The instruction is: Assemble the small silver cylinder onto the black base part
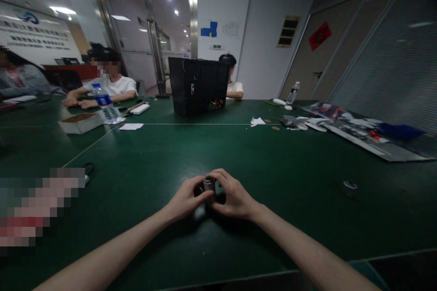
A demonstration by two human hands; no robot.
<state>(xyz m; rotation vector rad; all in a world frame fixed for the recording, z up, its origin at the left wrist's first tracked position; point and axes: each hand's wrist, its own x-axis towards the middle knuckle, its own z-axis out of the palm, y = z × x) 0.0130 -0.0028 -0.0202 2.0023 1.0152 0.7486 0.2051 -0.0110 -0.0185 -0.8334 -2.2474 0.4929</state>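
Observation:
A small dark metallic cylinder (pixel 209 185) stands upright on the green table (pixel 164 159), in front of me. My left hand (pixel 189 196) has its thumb and fingers around the left side of it. From the right, my right hand (pixel 232 194) curves its fingers and thumb about the same cylinder. The hands nearly meet at it, and they hide its lower part. Farther right on the table sits another small round metallic piece (pixel 350 185), touched by neither hand.
A black case (pixel 200 86) stands at the back. Back left are an open box (pixel 81 122) and a water bottle (pixel 104 102). Papers and parts lie on a board (pixel 362 138) at the right. Other people sit around the far side and left.

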